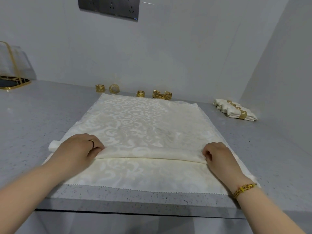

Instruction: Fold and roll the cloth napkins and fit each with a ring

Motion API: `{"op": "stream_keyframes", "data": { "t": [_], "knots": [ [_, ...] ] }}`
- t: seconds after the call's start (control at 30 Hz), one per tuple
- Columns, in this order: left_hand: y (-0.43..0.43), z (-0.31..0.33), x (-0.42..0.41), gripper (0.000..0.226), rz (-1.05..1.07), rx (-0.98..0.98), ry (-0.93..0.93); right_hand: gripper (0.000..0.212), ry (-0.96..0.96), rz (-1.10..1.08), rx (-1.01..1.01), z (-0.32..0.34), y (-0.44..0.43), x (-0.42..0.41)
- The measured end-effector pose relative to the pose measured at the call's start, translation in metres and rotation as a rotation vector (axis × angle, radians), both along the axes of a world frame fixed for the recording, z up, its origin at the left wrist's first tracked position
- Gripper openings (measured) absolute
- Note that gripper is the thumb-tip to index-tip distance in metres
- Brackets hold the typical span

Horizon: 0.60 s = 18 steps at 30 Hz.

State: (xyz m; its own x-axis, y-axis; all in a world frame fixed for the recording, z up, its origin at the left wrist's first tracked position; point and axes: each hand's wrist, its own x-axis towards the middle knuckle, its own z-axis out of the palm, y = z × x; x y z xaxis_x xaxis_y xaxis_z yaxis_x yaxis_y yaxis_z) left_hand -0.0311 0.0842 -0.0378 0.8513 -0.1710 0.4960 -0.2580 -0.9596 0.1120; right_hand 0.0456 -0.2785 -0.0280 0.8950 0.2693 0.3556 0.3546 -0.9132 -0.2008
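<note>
Head view: cream damask cloth napkin lies spread flat on grey speckled bench, its zigzag near edge close to the bench front. A rolled section runs side to side across the napkin's near part, and I see its left end poking out past the left hand. Left hand's fingers curl over the roll, gripping it. Right hand grips the roll's right end the same way. Loose gold fretwork napkin rings sit along the napkin's far edge by the wall. Finished rolled napkins with gold rings lie side by side at far right, well apart.
</note>
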Motion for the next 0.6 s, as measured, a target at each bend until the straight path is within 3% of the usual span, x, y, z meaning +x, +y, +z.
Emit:
{"op": "stream_keyframes", "data": {
  "t": [0.17,0.27,0.33,0.43,0.57,0.6],
  "knots": [
    [0.016,-0.009,-0.013,0.049,-0.073,-0.106,0.107,0.022,0.133,0.131,0.135,0.002,-0.019,-0.018],
    [0.015,-0.008,-0.01,0.047,-0.059,-0.028,0.051,0.026,0.189,0.091,0.238,0.003,-0.025,-0.018],
    [0.009,-0.002,-0.009,0.043,-0.017,0.018,0.007,0.025,0.128,0.035,0.154,0.0,-0.021,-0.016],
    [0.005,0.005,-0.01,0.044,0.05,0.034,-0.018,0.015,-0.122,0.053,0.076,-0.001,-0.018,-0.014],
    [0.012,0.005,-0.017,0.071,0.015,0.091,-0.08,0.012,-0.195,0.109,0.049,0.002,-0.022,-0.026],
    [0.014,0.002,-0.021,0.075,-0.001,0.094,-0.096,0.02,-0.196,0.141,0.017,0.001,-0.024,-0.029]
  ]
}}
